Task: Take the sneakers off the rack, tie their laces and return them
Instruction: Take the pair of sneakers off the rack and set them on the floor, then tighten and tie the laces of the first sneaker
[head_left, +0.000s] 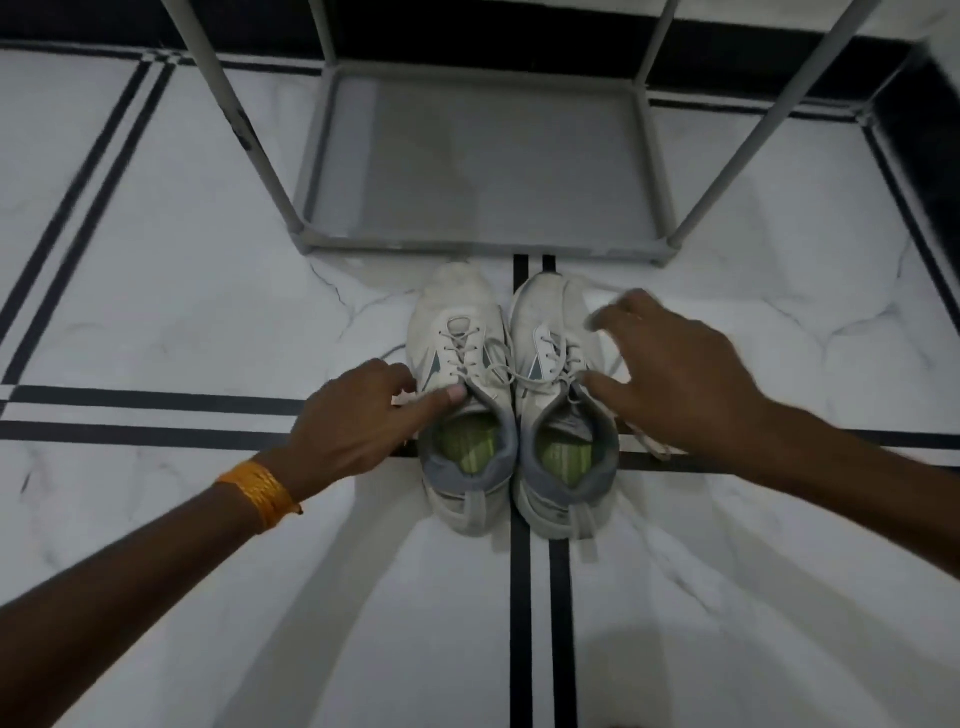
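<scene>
Two white sneakers with grey heels and green insoles stand side by side on the floor, toes toward the rack: the left sneaker and the right sneaker. Their grey laces lie loose and untied across the tongues. My left hand touches the left sneaker's outer side, thumb on its collar. My right hand hovers spread over the right sneaker's outer side, blurred, fingers apart. The grey shoe rack stands just beyond the toes, its bottom shelf bare.
The floor is white marble tile with black stripe lines. Grey rack poles rise on both sides of the shelf. A dark wall base runs behind the rack. An orange thread band circles my left wrist.
</scene>
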